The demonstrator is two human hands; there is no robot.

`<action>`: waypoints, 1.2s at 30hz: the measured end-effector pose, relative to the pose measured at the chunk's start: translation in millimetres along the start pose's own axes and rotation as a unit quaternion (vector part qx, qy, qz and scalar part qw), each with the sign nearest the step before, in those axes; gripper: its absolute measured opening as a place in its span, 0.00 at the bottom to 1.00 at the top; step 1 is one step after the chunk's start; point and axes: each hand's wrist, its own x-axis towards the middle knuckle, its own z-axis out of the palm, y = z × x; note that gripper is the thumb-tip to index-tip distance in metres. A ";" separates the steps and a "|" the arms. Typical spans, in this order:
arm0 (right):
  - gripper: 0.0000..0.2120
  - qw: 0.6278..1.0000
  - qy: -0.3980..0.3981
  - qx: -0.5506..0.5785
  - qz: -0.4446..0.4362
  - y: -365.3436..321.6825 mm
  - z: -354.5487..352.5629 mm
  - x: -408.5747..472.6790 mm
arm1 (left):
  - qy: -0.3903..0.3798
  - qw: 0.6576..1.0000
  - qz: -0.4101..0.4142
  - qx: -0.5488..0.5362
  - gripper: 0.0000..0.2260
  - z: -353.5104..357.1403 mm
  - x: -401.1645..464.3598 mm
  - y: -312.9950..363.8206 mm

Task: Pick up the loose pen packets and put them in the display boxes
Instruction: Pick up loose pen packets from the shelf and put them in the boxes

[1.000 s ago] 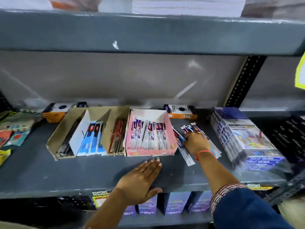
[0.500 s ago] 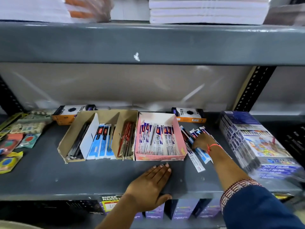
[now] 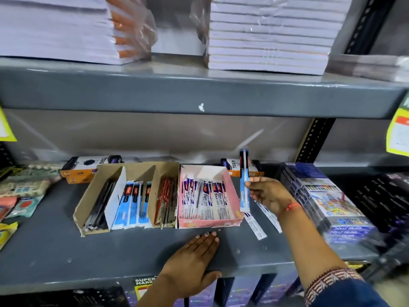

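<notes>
My right hand [image 3: 269, 194] holds a blue pen packet [image 3: 244, 180] upright, lifted off the shelf just right of the pink display box [image 3: 232, 189]. That pink box holds several white and blue pen packets. More loose packets [image 3: 254, 224] lie flat on the grey shelf under and beside my right hand. To the left stands a brown cardboard display box [image 3: 88, 196] with black pens, blue packets [image 3: 132, 201] and red packets [image 3: 164, 201] in its compartments. My left hand [image 3: 191, 263] rests flat on the shelf's front edge, fingers together, holding nothing.
Wrapped colour-pencil boxes [image 3: 325, 200] are stacked at the right. Two orange and black boxes [image 3: 88, 166] stand at the back. Eraser packs [image 3: 22, 191] lie at the left. The upper shelf [image 3: 199, 91] carries notebook stacks close overhead.
My right hand has lifted one blue packet off the loose pile and turned it upright. The camera has tilted up, showing the upper shelf. My left hand stayed put.
</notes>
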 end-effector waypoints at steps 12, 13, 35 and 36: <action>0.12 0.992 -0.119 0.026 0.029 -10.9 89.6 -5.8 | 0.108 0.988 -0.107 -0.039 0.34 10.1 -53.5 -46.4; 0.12 0.991 -0.132 0.016 0.029 -11.3 103.3 -6.9 | 0.119 0.985 -0.117 -0.037 0.34 10.2 -60.7 -51.8; 0.15 0.852 -0.092 -0.511 -0.061 29.0 313.1 11.0 | 0.256 0.938 -0.228 -0.043 0.25 29.5 -132.3 -113.1; 0.15 0.845 -0.088 -0.524 -0.066 32.0 313.3 13.7 | 0.260 0.938 -0.227 -0.036 0.25 30.7 -132.2 -113.8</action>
